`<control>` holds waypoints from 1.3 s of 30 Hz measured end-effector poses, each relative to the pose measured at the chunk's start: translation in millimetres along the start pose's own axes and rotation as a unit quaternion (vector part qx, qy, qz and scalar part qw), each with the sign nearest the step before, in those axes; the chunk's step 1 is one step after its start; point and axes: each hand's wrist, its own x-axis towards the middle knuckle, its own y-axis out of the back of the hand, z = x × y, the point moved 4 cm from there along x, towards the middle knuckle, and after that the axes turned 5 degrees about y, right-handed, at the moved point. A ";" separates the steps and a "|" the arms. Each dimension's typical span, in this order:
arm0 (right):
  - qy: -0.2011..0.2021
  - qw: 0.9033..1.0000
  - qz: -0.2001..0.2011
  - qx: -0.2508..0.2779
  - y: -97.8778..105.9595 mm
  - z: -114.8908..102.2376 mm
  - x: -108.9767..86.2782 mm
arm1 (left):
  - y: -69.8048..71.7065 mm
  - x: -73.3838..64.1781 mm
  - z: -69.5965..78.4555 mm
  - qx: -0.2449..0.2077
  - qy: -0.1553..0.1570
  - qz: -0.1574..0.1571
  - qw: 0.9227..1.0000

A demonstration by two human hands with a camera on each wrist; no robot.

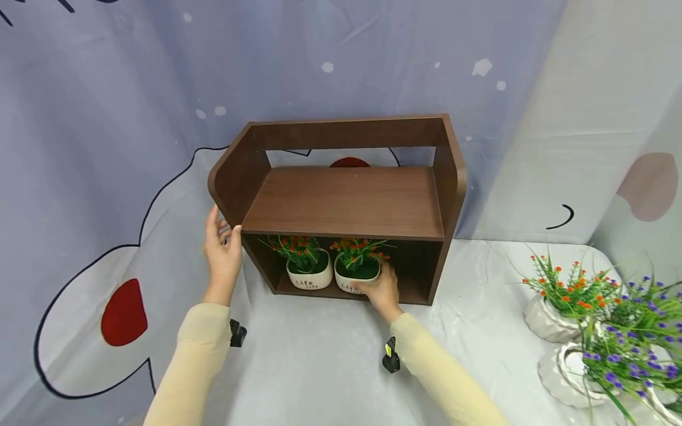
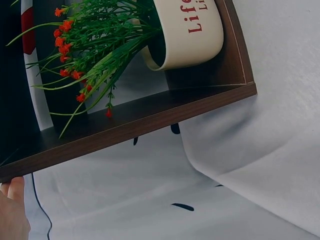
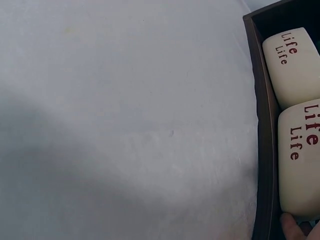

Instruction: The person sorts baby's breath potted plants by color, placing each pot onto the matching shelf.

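Yellow sleeves (image 1: 444,373), right hand (image 1: 381,291) on right pot (image 1: 342,280) (inside shelf (image 1: 346,198))

A pale table (image 1: 309,367) spreads across the lower part of the head view. A brown shelf (image 1: 346,198) stands on it near the clock's centre. In the shelf's lower compartment, the first cream pot (image 1: 311,279) sits at seven o'clock, and the second cream pot (image 1: 345,281) is just beside it, at its three o'clock. Both bear the word "Life" and red flowers (image 1: 301,242). At four o'clock, well apart from the shelf, ridged white pots (image 1: 551,319) cluster on the table, orange flowers (image 1: 584,305) toward the group's eleven, purple flowers (image 1: 610,377) toward three.
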 end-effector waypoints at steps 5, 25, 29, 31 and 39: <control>-0.007 1.000 -0.009 -0.007 -1.0 -0.2 0.9 | -1.3 -0.4 1.7 0.007 0.000 -0.003 1.000; 0.052 0.994 -0.012 0.094 1.8 -4.2 -4.8 | 0.2 -6.9 21.9 0.016 -0.004 -0.002 1.000; 0.052 0.991 -0.006 0.126 6.8 -5.4 -8.9 | -1.4 -2.6 3.6 0.013 0.003 -0.003 1.000; 0.041 0.990 -0.009 0.138 9.0 -4.6 -11.3 | -1.4 -2.1 1.4 0.013 0.006 -0.005 1.000; 0.020 0.983 0.004 0.180 21.7 -0.9 -20.8 | -0.1 -2.9 4.4 0.012 0.004 -0.003 1.000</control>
